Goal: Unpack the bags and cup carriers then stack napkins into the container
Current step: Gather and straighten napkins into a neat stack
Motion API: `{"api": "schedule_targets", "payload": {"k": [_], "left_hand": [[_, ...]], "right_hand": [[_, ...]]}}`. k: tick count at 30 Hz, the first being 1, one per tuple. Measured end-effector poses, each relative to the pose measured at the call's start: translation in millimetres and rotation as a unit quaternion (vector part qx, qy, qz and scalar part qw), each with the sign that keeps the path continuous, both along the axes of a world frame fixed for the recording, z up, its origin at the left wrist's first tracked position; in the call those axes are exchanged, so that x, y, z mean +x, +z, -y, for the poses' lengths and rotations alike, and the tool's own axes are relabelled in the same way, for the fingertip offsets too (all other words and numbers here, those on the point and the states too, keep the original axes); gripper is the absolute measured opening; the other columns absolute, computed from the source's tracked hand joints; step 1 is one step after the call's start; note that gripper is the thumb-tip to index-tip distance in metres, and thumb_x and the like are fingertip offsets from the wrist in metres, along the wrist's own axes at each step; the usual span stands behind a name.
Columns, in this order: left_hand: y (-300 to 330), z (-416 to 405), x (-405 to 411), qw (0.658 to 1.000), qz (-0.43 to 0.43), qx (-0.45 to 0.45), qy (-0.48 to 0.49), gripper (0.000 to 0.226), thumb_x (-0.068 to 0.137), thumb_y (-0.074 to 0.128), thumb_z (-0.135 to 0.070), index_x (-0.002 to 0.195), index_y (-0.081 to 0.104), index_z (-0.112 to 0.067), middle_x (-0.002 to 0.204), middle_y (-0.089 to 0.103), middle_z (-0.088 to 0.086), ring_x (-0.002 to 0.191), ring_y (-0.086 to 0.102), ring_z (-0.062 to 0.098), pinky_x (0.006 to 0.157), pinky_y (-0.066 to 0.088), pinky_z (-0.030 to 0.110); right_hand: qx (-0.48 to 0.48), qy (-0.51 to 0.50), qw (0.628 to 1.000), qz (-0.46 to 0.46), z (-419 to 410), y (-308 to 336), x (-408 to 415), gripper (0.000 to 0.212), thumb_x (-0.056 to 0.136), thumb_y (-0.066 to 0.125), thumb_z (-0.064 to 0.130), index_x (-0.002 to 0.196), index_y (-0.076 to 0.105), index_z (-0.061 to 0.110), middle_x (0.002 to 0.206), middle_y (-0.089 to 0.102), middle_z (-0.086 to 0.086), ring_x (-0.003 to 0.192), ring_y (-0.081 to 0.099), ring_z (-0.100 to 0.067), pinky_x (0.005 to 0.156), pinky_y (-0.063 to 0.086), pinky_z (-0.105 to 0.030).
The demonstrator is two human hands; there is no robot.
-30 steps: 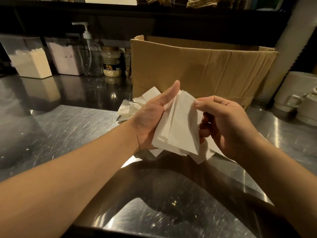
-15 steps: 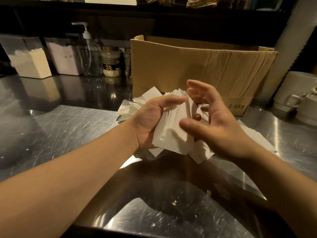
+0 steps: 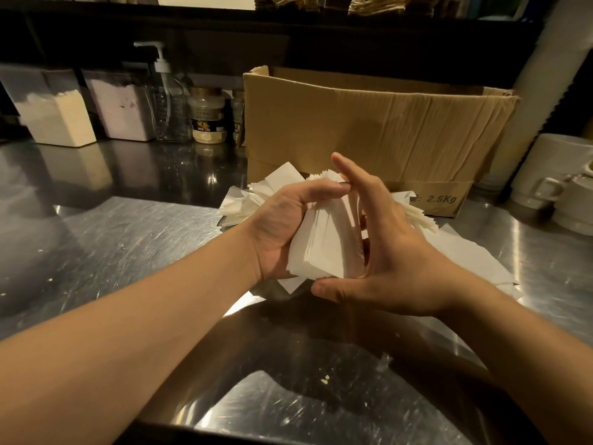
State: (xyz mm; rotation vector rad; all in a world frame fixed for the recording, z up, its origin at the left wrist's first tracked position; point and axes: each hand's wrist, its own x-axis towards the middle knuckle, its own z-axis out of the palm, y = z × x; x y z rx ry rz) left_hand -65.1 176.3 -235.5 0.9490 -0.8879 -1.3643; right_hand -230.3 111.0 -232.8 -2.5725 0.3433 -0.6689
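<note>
A stack of white napkins (image 3: pixel 324 242) stands on edge between my two hands, above the steel counter. My left hand (image 3: pixel 282 226) grips it from the left, with the thumb laid over its top edge. My right hand (image 3: pixel 391 252) presses flat against the stack's right face, fingers straight and pointing up, thumb under the lower corner. More loose white napkins (image 3: pixel 250 200) lie spread on the counter behind and to the right of my hands. An open cardboard box (image 3: pixel 385 130) marked 2.5Kg stands just behind them.
The steel counter (image 3: pixel 128 239) stretches left and toward me. At the back left stand two clear bins of powder (image 3: pixel 57 120), a pump bottle (image 3: pixel 167 101) and jars (image 3: pixel 208 117). White stacked cups (image 3: pixel 552 191) sit at the right edge. A dark shelf runs overhead.
My right hand has gone from pinching the stack's top to lying flat against its right side. My left thumb has folded down over the top edge, and the napkins are squared closer together.
</note>
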Motion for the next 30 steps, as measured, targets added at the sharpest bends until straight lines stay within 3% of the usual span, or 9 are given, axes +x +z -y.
{"api": "schedule_targets", "payload": {"k": [4, 7, 10, 12, 14, 16, 21, 27, 30], "left_hand": [[1, -1, 0, 1.000, 0.000, -0.002, -0.009, 0.037, 0.072, 0.064, -0.034, 0.108, 0.064, -0.024, 0.081, 0.070, 0.003, 0.078, 0.069, 0.021, 0.070, 0.057, 0.036], [2, -2, 0, 1.000, 0.001, 0.008, -0.016, 0.039, 0.073, 0.064, -0.032, 0.111, 0.064, -0.023, 0.085, 0.069, 0.005, 0.084, 0.065, 0.024, 0.076, 0.054, 0.040], [3, -2, 3, 0.999, -0.010, 0.017, -0.032, 0.048, 0.076, 0.068, -0.030, 0.122, 0.062, -0.019, 0.098, 0.068, 0.009, 0.093, 0.063, 0.028, 0.085, 0.052, 0.044], [3, 0, 8, 0.999, -0.010, 0.019, -0.035, 0.061, 0.072, 0.072, -0.031, 0.130, 0.062, -0.015, 0.115, 0.062, 0.013, 0.107, 0.058, 0.032, 0.097, 0.049, 0.050], [6, 1, 10, 1.000, -0.016, 0.014, -0.019, 0.054, 0.073, 0.071, -0.031, 0.123, 0.066, -0.012, 0.115, 0.062, 0.014, 0.104, 0.060, 0.031, 0.097, 0.051, 0.050], [11, -1, 11, 0.999, -0.037, 0.017, 0.006, 0.048, 0.074, 0.065, -0.031, 0.119, 0.065, -0.014, 0.099, 0.068, 0.011, 0.086, 0.068, 0.025, 0.084, 0.059, 0.043], [18, -5, 15, 0.996, -0.083, 0.017, -0.007, 0.058, 0.076, 0.061, -0.034, 0.130, 0.055, -0.014, 0.098, 0.069, 0.008, 0.083, 0.068, 0.021, 0.083, 0.058, 0.038], [19, -4, 26, 0.988, -0.152, -0.004, -0.029, 0.060, 0.080, 0.062, -0.033, 0.135, 0.049, -0.012, 0.107, 0.062, 0.009, 0.088, 0.063, 0.022, 0.085, 0.055, 0.040], [20, -4, 31, 0.986, -0.165, -0.015, -0.027, 0.060, 0.082, 0.062, -0.034, 0.137, 0.049, -0.013, 0.109, 0.061, 0.009, 0.089, 0.063, 0.023, 0.087, 0.054, 0.041]], "right_hand": [[-0.005, 0.000, 1.000, 0.000, 1, -1, 1, 0.125, 0.065, 0.088, 0.059, 0.142, -0.009, 0.071, 0.159, 0.009, 0.031, 0.153, 0.011, -0.012, 0.121, 0.020, -0.064], [-0.013, 0.008, 1.000, 0.007, 4, -2, 0, 0.123, 0.061, 0.082, 0.071, 0.145, -0.007, 0.068, 0.161, 0.010, 0.027, 0.153, 0.014, -0.012, 0.122, 0.023, -0.061], [-0.004, 0.024, 0.998, 0.053, 12, -4, -1, 0.114, 0.068, 0.074, 0.072, 0.156, 0.004, 0.051, 0.159, 0.022, 0.016, 0.146, 0.027, -0.005, 0.115, 0.038, -0.032], [0.036, 0.011, 0.992, 0.117, 15, -4, 0, 0.091, 0.081, 0.062, 0.064, 0.157, 0.021, 0.038, 0.148, 0.038, 0.009, 0.132, 0.041, 0.001, 0.100, 0.043, -0.012], [0.066, -0.027, 0.980, 0.184, 17, -1, 1, 0.065, 0.090, 0.055, 0.056, 0.148, 0.037, 0.033, 0.130, 0.052, 0.009, 0.117, 0.052, 0.002, 0.093, 0.046, -0.013], [0.086, -0.062, 0.966, 0.236, 19, 1, 1, 0.044, 0.095, 0.053, 0.048, 0.135, 0.047, 0.032, 0.115, 0.058, 0.012, 0.107, 0.058, -0.002, 0.090, 0.051, -0.021], [0.126, -0.121, 0.947, 0.269, 26, 2, 1, 0.013, 0.103, 0.056, 0.029, 0.115, 0.058, 0.027, 0.103, 0.065, 0.009, 0.096, 0.065, -0.008, 0.086, 0.059, -0.027], [0.092, -0.137, 0.967, 0.195, 27, 0, 1, 0.007, 0.097, 0.064, 0.027, 0.097, 0.063, 0.033, 0.090, 0.067, 0.011, 0.084, 0.065, -0.005, 0.071, 0.058, -0.020], [0.030, -0.133, 0.984, 0.113, 23, 1, 2, 0.014, 0.087, 0.068, 0.040, 0.100, 0.064, 0.035, 0.094, 0.063, 0.016, 0.088, 0.060, -0.006, 0.071, 0.056, -0.022]]}}
